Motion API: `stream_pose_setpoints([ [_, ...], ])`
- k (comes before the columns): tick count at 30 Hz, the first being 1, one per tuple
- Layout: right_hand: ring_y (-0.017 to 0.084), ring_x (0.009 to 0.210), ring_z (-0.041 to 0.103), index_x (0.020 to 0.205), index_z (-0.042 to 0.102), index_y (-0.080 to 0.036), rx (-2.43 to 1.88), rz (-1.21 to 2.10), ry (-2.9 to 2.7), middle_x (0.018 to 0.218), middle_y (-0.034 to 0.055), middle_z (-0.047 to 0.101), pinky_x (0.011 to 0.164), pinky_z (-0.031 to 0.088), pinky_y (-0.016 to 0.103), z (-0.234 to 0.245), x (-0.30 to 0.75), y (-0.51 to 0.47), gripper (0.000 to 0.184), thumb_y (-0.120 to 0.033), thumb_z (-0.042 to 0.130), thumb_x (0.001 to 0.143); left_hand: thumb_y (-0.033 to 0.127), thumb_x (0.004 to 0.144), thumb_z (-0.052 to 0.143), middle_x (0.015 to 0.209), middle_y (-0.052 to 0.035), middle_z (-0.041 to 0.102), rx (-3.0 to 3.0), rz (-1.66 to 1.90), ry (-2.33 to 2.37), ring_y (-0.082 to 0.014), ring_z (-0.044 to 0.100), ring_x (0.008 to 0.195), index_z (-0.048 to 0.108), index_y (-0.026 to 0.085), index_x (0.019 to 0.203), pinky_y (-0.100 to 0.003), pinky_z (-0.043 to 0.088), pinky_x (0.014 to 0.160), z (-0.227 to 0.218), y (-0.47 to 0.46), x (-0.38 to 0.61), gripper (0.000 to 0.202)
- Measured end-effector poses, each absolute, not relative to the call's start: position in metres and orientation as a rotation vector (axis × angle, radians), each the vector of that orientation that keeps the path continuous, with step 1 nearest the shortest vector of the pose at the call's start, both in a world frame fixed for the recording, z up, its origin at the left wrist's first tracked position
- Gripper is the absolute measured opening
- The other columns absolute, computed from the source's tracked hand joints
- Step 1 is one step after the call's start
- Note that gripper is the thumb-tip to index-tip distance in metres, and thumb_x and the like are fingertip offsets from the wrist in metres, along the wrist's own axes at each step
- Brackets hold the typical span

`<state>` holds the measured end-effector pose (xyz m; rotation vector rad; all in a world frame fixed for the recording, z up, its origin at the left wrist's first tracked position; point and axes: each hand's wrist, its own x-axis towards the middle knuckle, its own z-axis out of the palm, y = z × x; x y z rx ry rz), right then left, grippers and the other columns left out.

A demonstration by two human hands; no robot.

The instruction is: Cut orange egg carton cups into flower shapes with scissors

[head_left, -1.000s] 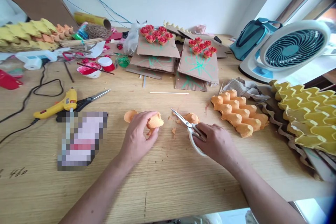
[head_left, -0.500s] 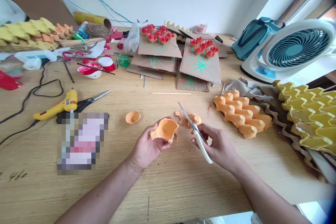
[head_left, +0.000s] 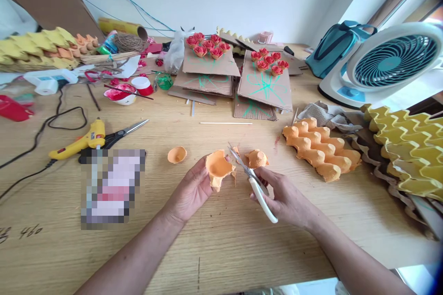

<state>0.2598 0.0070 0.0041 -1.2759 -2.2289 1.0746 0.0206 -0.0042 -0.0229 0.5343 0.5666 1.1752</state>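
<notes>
My left hand (head_left: 194,187) is closed on an orange egg carton cup (head_left: 218,166) with a ragged rim, its hollow facing up and a torn flap pointing down toward me. White-handled scissors (head_left: 262,198) are in my right hand (head_left: 282,196), their blades pointing up and left, close to the cup's right edge but apart from it. Behind the scissors, another orange cup (head_left: 257,158) lies upside down on the table among small scraps (head_left: 236,152). To the left of my left hand, a trimmed orange cup (head_left: 177,154) rests with its hollow up.
An orange egg carton piece (head_left: 320,147) lies right, beside stacked yellow egg trays (head_left: 411,152). A yellow glue gun (head_left: 81,140) and black scissors (head_left: 121,134) lie left. Cardboard sheets with red flowers (head_left: 265,78) stand behind a thin stick (head_left: 226,123). A white fan (head_left: 384,67) is back right.
My left hand has turned the cup, so its torn flap now points down toward me. The scissors have shifted slightly left, nearer the cup.
</notes>
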Motion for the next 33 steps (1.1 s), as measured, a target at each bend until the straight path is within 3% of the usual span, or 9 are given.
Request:
stream_pose_setpoints([
  [3,0.014,0.067,0.044,0.082,0.048,-0.020,-1.271,1.120,-2.155,0.072,-0.0034,0.048,0.062,0.036,0.027,0.0038,0.2590,0.0064,0.025,-0.040,0.059,0.093,0.035,0.082,0.077,0.127,-0.0096,0.066,0.611,1.139,0.549,-0.0198,0.063,0.104,0.068,0.022,0.119,-0.024,0.051,0.073,-0.0205,-0.0057,0.0209,0.040],
  [7,0.014,0.070,0.046,0.086,0.054,-0.019,-1.276,1.145,-2.103,0.074,-0.0023,0.051,0.063,0.037,0.027,0.0043,0.2588,0.0062,0.022,-0.040,0.059,0.093,0.039,0.080,0.079,0.108,-0.0044,0.069,0.631,1.161,0.553,-0.0122,0.060,0.085,0.064,0.028,0.126,-0.020,0.046,0.066,-0.0231,-0.0055,0.0195,0.050],
  [10,0.014,0.069,0.046,0.084,0.054,-0.019,-1.279,1.137,-2.095,0.073,-0.0025,0.051,0.062,0.037,0.026,0.0044,0.2588,0.0062,0.021,-0.037,0.059,0.093,0.042,0.079,0.080,0.104,-0.0045,0.066,0.626,1.145,0.555,-0.0090,0.054,0.075,0.063,0.024,0.129,-0.019,0.043,0.061,-0.0245,-0.0043,0.0178,0.056],
  [16,0.013,0.066,0.044,0.081,0.051,-0.020,-1.217,1.121,-2.094,0.071,-0.0035,0.049,0.061,0.037,0.025,0.0036,0.2574,0.0059,0.022,-0.036,0.059,0.094,0.031,0.082,0.071,0.112,-0.0120,0.067,0.476,1.069,0.530,-0.0150,0.058,0.079,0.066,0.018,0.125,-0.024,0.045,0.062,-0.0182,-0.0060,0.0163,0.045],
  [24,0.012,0.065,0.043,0.079,0.050,-0.020,-1.215,1.106,-2.117,0.070,-0.0036,0.049,0.060,0.037,0.025,0.0012,0.2568,0.0040,0.021,-0.033,0.058,0.094,0.029,0.076,0.063,0.091,-0.0130,0.068,0.303,0.976,0.441,-0.0117,0.051,0.060,0.065,0.010,0.114,-0.024,0.042,0.056,-0.0154,-0.0032,0.0127,0.042],
  [29,0.012,0.064,0.043,0.077,0.049,-0.020,-1.218,1.089,-2.133,0.070,-0.0036,0.048,0.060,0.037,0.025,0.0030,0.2559,0.0030,0.021,-0.030,0.059,0.092,0.030,0.076,0.066,0.094,-0.0133,0.068,0.304,0.986,0.440,-0.0119,0.053,0.062,0.065,0.011,0.111,-0.024,0.044,0.058,-0.0155,-0.0040,0.0120,0.040],
  [33,0.012,0.064,0.043,0.077,0.049,-0.020,-1.220,1.088,-2.133,0.069,-0.0033,0.048,0.060,0.037,0.025,0.0040,0.2554,0.0047,0.023,-0.033,0.059,0.093,0.029,0.080,0.069,0.112,-0.0123,0.067,0.427,1.081,0.525,-0.0156,0.060,0.078,0.065,0.019,0.110,-0.023,0.044,0.061,-0.0171,-0.0061,0.0133,0.032],
])
